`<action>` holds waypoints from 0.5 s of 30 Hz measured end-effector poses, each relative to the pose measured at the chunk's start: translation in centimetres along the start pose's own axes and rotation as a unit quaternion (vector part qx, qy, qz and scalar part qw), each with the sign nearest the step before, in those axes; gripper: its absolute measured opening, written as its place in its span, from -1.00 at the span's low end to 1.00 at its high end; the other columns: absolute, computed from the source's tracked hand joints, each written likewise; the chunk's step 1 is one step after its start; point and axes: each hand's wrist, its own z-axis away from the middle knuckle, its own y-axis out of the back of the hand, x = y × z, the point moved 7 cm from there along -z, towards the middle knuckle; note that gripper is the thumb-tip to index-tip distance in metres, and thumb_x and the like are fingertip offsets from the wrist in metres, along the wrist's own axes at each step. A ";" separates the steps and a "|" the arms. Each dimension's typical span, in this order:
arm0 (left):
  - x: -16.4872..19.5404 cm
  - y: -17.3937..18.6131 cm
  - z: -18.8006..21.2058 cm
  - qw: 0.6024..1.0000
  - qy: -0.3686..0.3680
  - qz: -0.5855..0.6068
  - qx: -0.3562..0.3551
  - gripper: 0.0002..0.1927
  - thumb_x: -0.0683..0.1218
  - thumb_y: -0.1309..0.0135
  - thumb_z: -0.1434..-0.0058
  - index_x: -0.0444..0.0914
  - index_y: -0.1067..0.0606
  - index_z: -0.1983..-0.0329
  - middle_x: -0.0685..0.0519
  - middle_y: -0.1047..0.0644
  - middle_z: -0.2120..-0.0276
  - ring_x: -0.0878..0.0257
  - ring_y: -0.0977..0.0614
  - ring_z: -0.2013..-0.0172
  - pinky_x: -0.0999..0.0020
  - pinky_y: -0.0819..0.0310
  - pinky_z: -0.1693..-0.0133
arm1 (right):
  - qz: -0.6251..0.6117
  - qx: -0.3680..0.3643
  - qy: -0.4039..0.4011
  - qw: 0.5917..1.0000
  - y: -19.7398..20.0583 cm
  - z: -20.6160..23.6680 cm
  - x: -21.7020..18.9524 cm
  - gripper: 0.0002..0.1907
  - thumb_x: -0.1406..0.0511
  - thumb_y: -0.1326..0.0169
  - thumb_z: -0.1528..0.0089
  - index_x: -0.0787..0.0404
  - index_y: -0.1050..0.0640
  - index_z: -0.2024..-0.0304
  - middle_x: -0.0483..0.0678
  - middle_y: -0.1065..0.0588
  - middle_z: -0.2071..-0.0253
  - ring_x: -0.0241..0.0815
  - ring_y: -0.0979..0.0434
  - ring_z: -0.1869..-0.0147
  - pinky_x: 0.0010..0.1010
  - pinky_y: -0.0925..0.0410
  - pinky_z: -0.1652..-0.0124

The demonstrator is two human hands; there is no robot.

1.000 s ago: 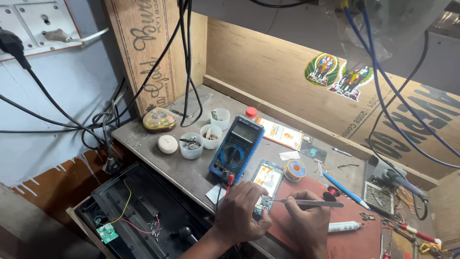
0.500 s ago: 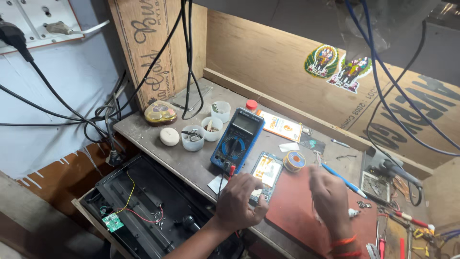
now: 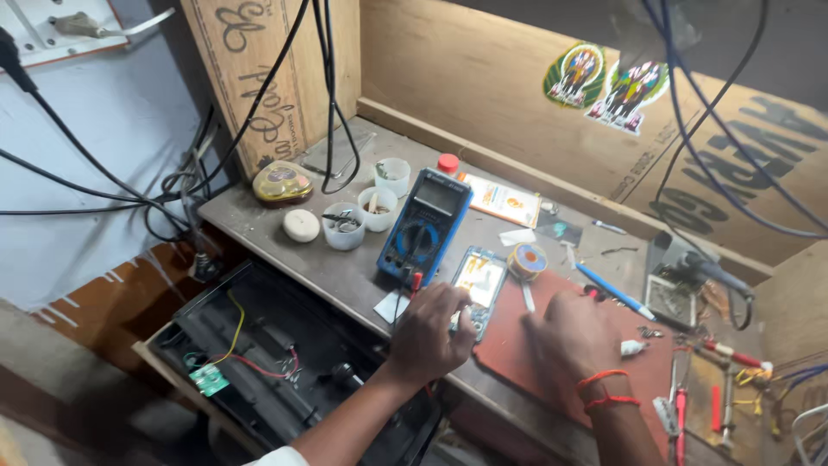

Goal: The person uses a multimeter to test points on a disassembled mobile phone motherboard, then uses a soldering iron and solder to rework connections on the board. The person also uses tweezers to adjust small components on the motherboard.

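The person's left hand [image 3: 429,335] rests on the lower end of an opened phone [image 3: 477,289] that lies flat on the tabletop [image 3: 285,250], partly on the left edge of a red mat [image 3: 517,362]. Its fingers [image 3: 457,304] curl over the phone's bottom edge and pin it down — pressing on it rather than lifting it. The right hand [image 3: 571,332] lies palm-down on the red mat just to the right of the phone; it is blurred, and whether its fingers hold anything cannot be told. Orange threads [image 3: 604,390] ring that wrist.

Just left of the phone stands a blue multimeter [image 3: 424,226], tilted, with its leads running down toward the left hand. A small spool of solder wire [image 3: 527,261] sits beside the phone's top right corner, and a blue pen [image 3: 614,292] lies farther right. Behind the multimeter are three small white cups [image 3: 377,207], a round white lid [image 3: 301,225] and a yellow tin [image 3: 282,182]. Below the tabletop's front edge — to the left — an open black case [image 3: 259,354] shows wires and a small green circuit board [image 3: 207,378].
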 end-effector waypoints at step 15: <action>2.8 8.8 8.9 0.945 0.172 0.225 0.163 -0.86 -0.24 0.17 -0.37 -0.31 -0.39 0.31 0.05 -0.46 0.46 0.38 -0.45 0.46 0.45 -0.38 0.40 | -0.387 -0.176 0.142 0.894 -21.2 16.9 -3.3 -0.77 0.45 -0.07 0.01 0.20 -0.71 0.37 0.05 -0.70 0.44 -0.11 -0.78 0.32 -0.34 -0.57 0.21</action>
